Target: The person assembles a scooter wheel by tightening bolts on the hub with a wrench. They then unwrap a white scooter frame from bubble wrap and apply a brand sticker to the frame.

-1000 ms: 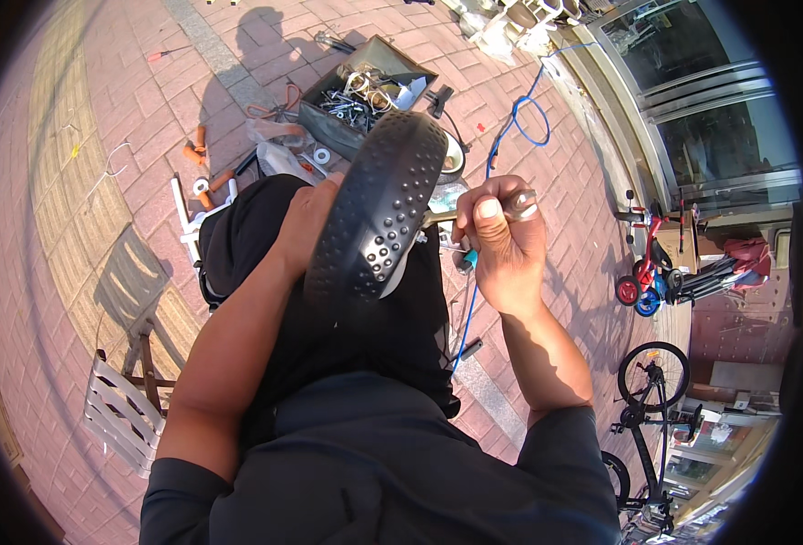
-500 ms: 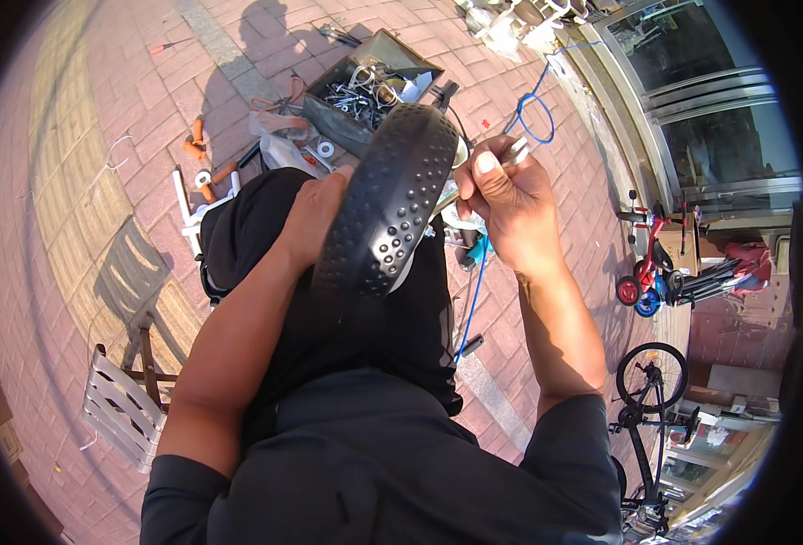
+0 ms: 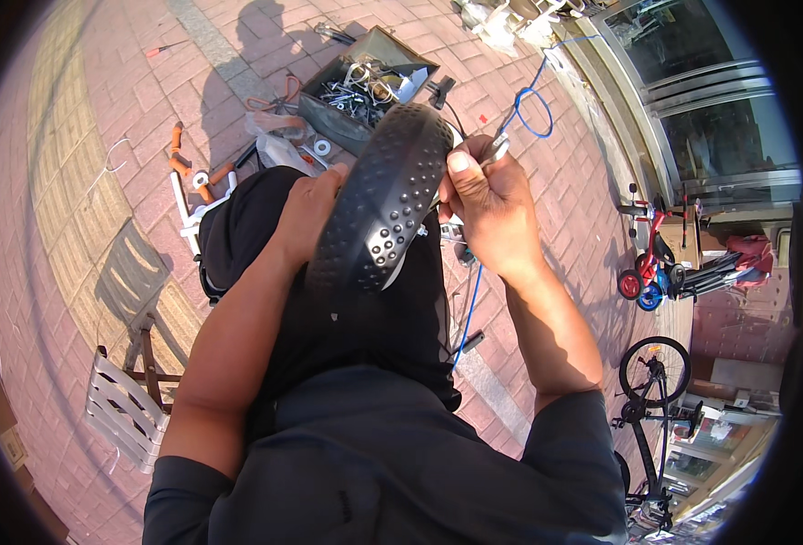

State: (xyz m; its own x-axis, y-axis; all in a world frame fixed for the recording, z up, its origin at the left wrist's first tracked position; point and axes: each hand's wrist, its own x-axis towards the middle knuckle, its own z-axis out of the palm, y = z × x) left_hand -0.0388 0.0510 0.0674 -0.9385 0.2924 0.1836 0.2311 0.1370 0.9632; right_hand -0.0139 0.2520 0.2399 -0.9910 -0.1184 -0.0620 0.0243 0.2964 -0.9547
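A small black wheel point(image 3: 385, 204) with a studded tyre stands on edge over my lap, its tread facing me. My left hand point(image 3: 313, 211) is closed on the wheel's left side, with most of its fingers hidden behind the tyre. At the wheel's right side, my right hand point(image 3: 488, 195) pinches a silver metal tool that looks like an open-ended wrench point(image 3: 498, 150). Its forked end sticks out above my fingers, and the rest is hidden by the hand. A small bolt end point(image 3: 422, 232) shows beside the tyre, below my right fingers.
Beyond the wheel sits a metal toolbox point(image 3: 338, 118) full of loose tools and parts. Orange pipe pieces point(image 3: 179, 153), a white frame point(image 3: 190, 218) and a tape roll point(image 3: 322, 146) lie to the left. Blue hose point(image 3: 535, 109) runs at right, near a bicycle point(image 3: 642, 409). A slatted chair point(image 3: 127, 409) stands lower left.
My right hand has moved left and slightly down, closer to the wheel, and the wrench has turned with it. The left hand and wheel have shifted only slightly.
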